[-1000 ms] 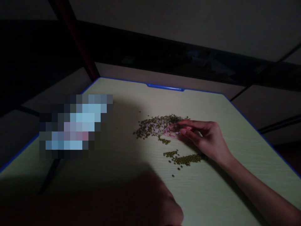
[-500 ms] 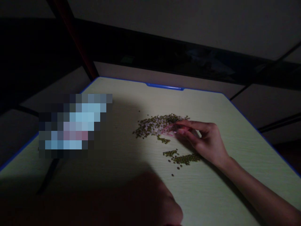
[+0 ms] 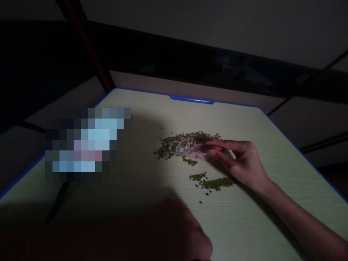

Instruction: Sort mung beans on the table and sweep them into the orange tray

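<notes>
My right hand (image 3: pixel 246 163) pinches a clear curved plastic piece with pink markings (image 3: pixel 199 150) between thumb and fingers. This piece rests against the right front side of a pile of mung beans mixed with small white grains (image 3: pixel 179 143). Just in front of the pile lies a small cluster of mung beans (image 3: pixel 190 161). A longer band of mung beans (image 3: pixel 217 183) is spread below my right hand, with a few loose ones beside it. Down in the shadow at the near side, my left hand (image 3: pixel 187 232) is curled closed; its fingertips are hidden.
Everything lies on a pale wood-grain table (image 3: pixel 146 105) with a blue edge and a blue handle (image 3: pixel 191 99) at the far side. A pixelated, lit object (image 3: pixel 95 137) stands at the left. Dark furniture rises behind the table.
Almost nothing differs. The whole view has shifted very slightly, and the plastic piece shows a little more plainly at the pile's edge. Both hands keep their grip.
</notes>
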A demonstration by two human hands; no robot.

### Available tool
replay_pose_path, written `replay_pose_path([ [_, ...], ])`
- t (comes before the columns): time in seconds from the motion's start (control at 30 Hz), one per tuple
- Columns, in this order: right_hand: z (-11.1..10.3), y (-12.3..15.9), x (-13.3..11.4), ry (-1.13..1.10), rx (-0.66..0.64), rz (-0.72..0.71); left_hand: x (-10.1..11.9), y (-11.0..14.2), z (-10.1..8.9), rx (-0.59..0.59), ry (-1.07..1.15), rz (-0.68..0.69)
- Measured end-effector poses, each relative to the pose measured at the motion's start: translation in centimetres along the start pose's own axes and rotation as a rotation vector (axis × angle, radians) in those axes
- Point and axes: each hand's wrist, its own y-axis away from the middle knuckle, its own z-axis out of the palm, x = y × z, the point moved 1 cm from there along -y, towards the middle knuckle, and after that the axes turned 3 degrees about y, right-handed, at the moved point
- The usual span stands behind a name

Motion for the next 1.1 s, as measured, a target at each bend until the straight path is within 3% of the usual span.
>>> replay_pose_path([
  [0.6,0.5,0.1,-0.8,0.016,0.064,-0.007,-1.2,1.3,1.8,0.062,-0.078,-0.017],
  [1.1,0.6,0.3,-0.8,0.022,0.035,0.065,-0.6,1.1,0.7,0.061,-0.043,-0.018],
])
